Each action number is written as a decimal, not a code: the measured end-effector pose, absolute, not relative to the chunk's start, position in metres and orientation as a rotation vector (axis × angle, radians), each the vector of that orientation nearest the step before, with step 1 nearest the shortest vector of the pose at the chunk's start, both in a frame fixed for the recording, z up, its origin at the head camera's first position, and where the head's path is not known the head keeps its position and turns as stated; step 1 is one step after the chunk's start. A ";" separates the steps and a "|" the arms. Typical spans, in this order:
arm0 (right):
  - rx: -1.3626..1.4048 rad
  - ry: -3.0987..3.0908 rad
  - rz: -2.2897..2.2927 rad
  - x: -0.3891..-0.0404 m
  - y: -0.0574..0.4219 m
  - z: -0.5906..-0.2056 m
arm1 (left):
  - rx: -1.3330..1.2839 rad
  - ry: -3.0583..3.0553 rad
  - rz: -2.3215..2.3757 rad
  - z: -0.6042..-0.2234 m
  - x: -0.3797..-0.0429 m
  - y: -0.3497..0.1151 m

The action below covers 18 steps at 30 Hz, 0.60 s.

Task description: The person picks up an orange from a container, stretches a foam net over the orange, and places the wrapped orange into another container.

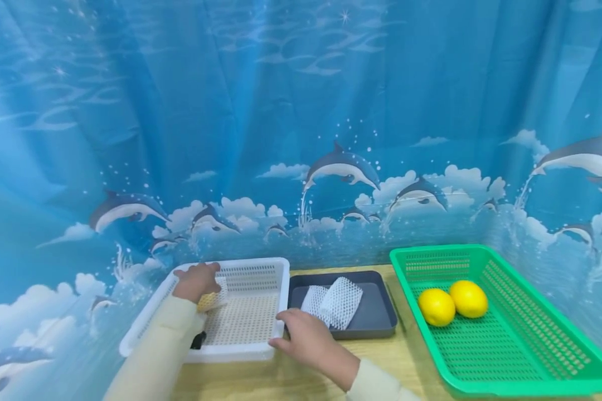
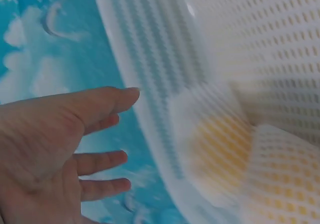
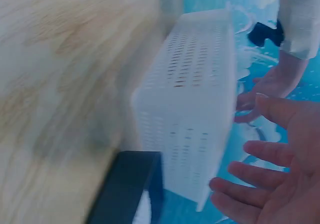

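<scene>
Above the left side of a white basket [image 1: 251, 351], my left hand [image 1: 199, 282] is held with its fingers spread and nothing in them. Beneath it, yellow fruit [image 2: 222, 141] in white foam net sleeves lies inside the basket; the left wrist view has two pieces, while the arm partly covers them in the head view. My right hand [image 1: 311, 340] is at the basket's right rim, fingers extended and thumb apart, gripping nothing. Two white foam nets [image 1: 344, 303] lie on a dark grey tray [image 1: 376, 323] just beyond that hand.
To the right stands a green basket [image 1: 501, 356] with two yellow fruits, one a lemon-yellow ball [image 1: 436, 307] and the other a similar ball [image 1: 469, 299] against it. A blue dolphin-print curtain [image 1: 301, 111] hangs behind the wooden table [image 1: 241, 381].
</scene>
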State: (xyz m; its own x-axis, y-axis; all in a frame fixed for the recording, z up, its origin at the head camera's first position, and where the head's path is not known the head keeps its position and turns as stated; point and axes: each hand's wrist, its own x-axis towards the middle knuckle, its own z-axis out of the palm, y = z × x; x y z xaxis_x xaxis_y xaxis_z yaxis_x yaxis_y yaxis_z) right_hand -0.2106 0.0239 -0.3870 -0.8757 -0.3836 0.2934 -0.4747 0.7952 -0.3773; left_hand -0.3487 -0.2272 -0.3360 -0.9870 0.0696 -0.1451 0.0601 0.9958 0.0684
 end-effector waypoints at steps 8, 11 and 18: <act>0.742 -2.902 0.694 -0.199 0.057 -0.354 | 0.193 3.037 0.013 -0.316 -0.314 -0.190; 0.730 -2.903 0.627 -0.194 0.071 -0.344 | 0.252 3.080 -0.004 -0.310 -0.298 -0.178; 0.677 -2.930 0.442 -0.179 0.100 -0.328 | 0.392 3.145 0.064 -0.300 -0.266 -0.150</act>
State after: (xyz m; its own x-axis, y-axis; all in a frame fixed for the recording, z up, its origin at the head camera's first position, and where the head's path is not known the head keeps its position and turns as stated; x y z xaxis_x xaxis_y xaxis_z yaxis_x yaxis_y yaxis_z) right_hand -0.1791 0.0996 -0.3284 -0.8959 -0.4133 0.1627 -0.4429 0.8589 -0.2570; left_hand -0.2660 -0.1500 -0.3005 -0.9691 0.2445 0.0333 0.2456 0.9687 0.0363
